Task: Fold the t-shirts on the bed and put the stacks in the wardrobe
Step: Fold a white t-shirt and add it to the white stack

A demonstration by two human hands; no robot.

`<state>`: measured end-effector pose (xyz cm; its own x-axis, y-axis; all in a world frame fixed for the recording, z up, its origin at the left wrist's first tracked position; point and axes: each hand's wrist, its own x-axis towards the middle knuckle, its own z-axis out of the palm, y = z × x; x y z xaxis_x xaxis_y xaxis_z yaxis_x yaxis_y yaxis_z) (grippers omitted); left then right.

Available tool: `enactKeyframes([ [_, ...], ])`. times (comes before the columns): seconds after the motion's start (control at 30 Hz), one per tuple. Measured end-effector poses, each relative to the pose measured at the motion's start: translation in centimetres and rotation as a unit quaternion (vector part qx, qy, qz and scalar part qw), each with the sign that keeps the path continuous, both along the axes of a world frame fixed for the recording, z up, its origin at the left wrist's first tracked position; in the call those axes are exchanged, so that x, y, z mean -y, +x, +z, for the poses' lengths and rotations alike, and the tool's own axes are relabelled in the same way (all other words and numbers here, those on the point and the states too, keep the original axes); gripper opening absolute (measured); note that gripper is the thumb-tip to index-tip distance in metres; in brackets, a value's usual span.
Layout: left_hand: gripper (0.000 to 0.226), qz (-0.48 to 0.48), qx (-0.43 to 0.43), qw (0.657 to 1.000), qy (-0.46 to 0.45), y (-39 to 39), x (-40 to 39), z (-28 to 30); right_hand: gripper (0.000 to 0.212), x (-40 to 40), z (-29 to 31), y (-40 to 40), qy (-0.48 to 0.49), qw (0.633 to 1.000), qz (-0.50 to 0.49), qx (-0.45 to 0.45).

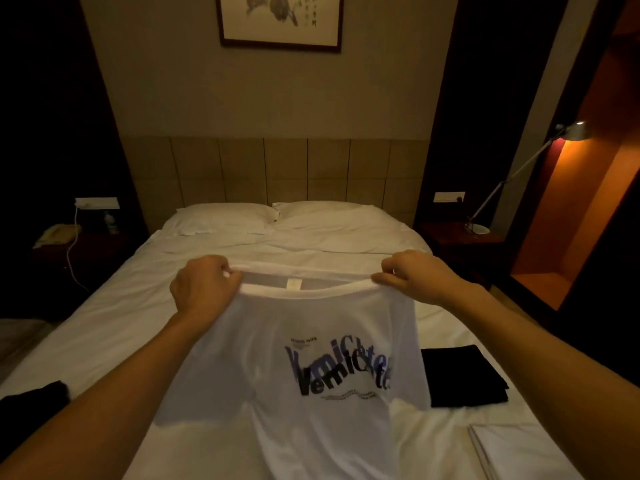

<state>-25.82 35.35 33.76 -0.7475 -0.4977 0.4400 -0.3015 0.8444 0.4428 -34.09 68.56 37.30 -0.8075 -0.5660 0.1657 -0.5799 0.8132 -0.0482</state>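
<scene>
Nearest: 2 bare forearms reach fwd over the bed point(114, 327). White printed t-shirt point(311, 358) hangs between them, held up above the white sheet, print side toward the camera (black and blue lettering, blurred), neck label visible inside the collar. Left hand point(204, 287) has fingers curled round the collar/shoulder at its left end; right hand point(414, 277) pinches the collar at its right end, fingers curled. Collar is pulled taut between the 2 hands.

On the sheet around it: 1 folded black garment point(464, 375) lying flat to the right, partly hidden behind the shirt's edge; 1 dark crumpled garment point(34, 401) at the left edge by the left forearm; 1 folded white item point(512, 448) at lower right, cut off by the frame. The raised shirt blocks the mid part of the bed.

Farther: 2 white pillows point(225, 218) side by side against the padded headboard point(277, 171). Left nightstand has a phone point(57, 235), a bottle and a white cable up to a wall socket. Right nightstand point(457, 239) carries 1 lit desk lamp point(519, 171) w/ orange glow on the alcove wall. 1 framed picture point(280, 20) above the headboard.
</scene>
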Motion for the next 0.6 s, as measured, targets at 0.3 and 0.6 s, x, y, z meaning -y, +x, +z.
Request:
enactKeyframes([
  [0.3,0.016,-0.117,-0.125,0.967,0.188,1.4,-2.2,3.5,0.024,2.4,-0.7,-0.8,-0.004,0.986,-0.166,0.017],
  [0.6,0.025,-0.151,-0.138,0.905,0.374,4.9,1.8,5.1,0.016,2.0,4.8,4.7,-0.46,0.875,-0.059,0.139],
])
